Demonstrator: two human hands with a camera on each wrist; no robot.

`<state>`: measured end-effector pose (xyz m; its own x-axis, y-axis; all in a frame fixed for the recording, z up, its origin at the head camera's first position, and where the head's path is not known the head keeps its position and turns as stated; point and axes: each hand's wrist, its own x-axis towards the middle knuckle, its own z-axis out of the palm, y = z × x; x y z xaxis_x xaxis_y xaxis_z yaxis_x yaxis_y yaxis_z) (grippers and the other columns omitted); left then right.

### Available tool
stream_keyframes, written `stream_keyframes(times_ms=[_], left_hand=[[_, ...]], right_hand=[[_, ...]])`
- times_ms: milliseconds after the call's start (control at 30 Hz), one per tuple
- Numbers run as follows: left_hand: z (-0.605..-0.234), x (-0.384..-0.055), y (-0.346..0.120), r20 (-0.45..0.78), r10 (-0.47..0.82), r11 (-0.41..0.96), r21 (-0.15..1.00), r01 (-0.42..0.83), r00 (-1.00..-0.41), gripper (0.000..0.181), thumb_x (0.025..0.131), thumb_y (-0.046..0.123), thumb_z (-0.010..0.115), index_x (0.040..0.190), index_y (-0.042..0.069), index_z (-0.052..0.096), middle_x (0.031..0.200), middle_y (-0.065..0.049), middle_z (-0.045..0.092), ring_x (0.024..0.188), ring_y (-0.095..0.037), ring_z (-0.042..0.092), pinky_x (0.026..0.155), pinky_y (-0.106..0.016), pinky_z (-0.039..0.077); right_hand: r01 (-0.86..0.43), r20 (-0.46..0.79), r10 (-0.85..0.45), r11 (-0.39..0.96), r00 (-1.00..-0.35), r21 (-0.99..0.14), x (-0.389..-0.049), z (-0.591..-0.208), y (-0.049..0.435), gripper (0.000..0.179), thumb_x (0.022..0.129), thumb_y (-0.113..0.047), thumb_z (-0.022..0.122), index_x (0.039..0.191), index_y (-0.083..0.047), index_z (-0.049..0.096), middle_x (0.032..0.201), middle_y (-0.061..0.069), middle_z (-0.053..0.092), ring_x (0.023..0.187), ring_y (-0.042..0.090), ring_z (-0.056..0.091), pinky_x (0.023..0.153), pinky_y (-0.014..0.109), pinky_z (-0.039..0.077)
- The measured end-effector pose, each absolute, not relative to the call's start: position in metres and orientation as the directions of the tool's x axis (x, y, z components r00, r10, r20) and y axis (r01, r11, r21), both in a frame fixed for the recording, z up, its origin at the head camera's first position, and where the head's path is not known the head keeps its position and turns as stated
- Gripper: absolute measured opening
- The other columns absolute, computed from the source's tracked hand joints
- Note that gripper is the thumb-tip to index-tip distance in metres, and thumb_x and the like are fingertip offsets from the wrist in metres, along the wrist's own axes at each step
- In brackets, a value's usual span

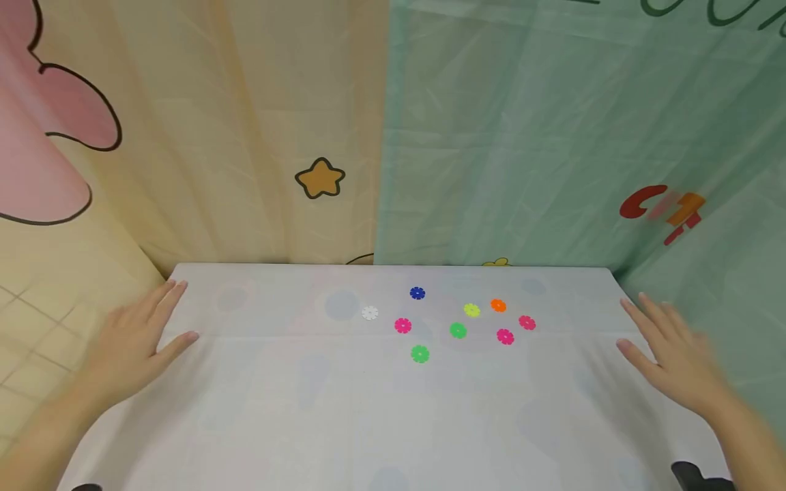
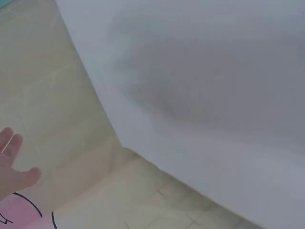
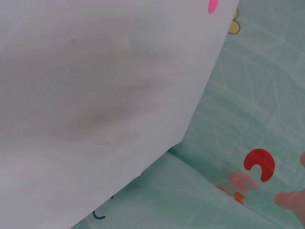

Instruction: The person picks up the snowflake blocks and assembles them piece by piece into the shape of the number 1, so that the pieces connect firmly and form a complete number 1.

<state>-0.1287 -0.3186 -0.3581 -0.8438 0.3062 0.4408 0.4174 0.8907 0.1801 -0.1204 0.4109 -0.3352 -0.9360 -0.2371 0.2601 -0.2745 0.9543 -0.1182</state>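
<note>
Both hands hover over the side edges of a white table [image 1: 276, 423], fingers extended and holding nothing. My left hand [image 1: 132, 348] is at the left edge, thumb apart from the fingers; in the left wrist view part of that hand [image 2: 12, 164] shows at the lower left. Over the right edge is my right hand [image 1: 678, 358], fingers spread. Small flower-shaped discs lie scattered toward the back middle: a blue disc [image 1: 417, 293], a white disc [image 1: 370, 313], a yellow disc [image 1: 471, 310], an orange disc [image 1: 499, 305], a green disc [image 1: 420, 354] and several others in green and pink.
Behind the table hang a yellow curtain [image 1: 245, 136] with a star print and a green curtain [image 1: 491, 136] with printed shapes. A dark object [image 1: 700, 477] pokes in at the lower right corner, and another dark piece [image 1: 87, 487] at the lower left.
</note>
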Motion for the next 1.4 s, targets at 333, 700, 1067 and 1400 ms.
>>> stream_keyframes(times_ms=[333,700,1067,1400], left_hand=[[-0.352,-0.135,-0.286,0.330,0.159,0.704,0.623,0.341,-0.931,0.055,0.089,0.017,0.064,0.137,0.004,0.041,0.130,-0.021,0.047,0.103,0.017,0.034,0.076,-0.020,0.032],[-0.368,-0.145,-0.256,0.219,0.128,0.654,0.714,0.248,-0.967,0.046,0.092,0.024,0.060,0.131,0.003,0.047,0.131,-0.017,0.047,0.110,-0.027,0.053,0.084,-0.028,0.048],[-0.386,-0.179,-0.213,0.112,0.203,0.583,0.784,0.212,-0.973,0.046,0.090,0.026,0.062,0.128,0.003,0.051,0.129,-0.018,0.050,0.112,-0.035,0.053,0.087,-0.050,0.045],[-0.404,-0.203,-0.181,0.116,0.260,0.496,0.836,0.235,-0.959,0.038,0.087,0.016,0.066,0.120,-0.001,0.057,0.114,-0.019,0.060,0.100,-0.031,0.061,0.082,-0.037,0.050]], right_hand=[[-0.481,0.411,-0.337,0.815,-0.847,-0.322,-0.129,-0.330,0.380,0.052,0.086,-0.008,0.065,0.134,-0.002,0.045,0.126,0.024,0.048,0.125,-0.007,0.028,0.100,0.009,0.018],[-0.399,0.339,-0.254,0.780,-0.906,-0.482,-0.139,-0.338,0.326,0.045,0.083,-0.013,0.071,0.125,-0.003,0.055,0.120,0.013,0.057,0.098,0.000,0.052,0.080,0.005,0.038],[-0.246,0.082,-0.301,0.562,-0.950,-0.790,-0.168,-0.362,0.273,0.042,0.086,-0.018,0.068,0.123,-0.003,0.056,0.118,0.016,0.057,0.098,0.026,0.059,0.077,0.024,0.051],[-0.181,-0.021,-0.379,0.487,-0.925,-0.855,-0.184,-0.398,0.225,0.039,0.084,-0.014,0.069,0.119,0.001,0.059,0.108,0.019,0.061,0.092,0.025,0.060,0.074,0.028,0.052]])
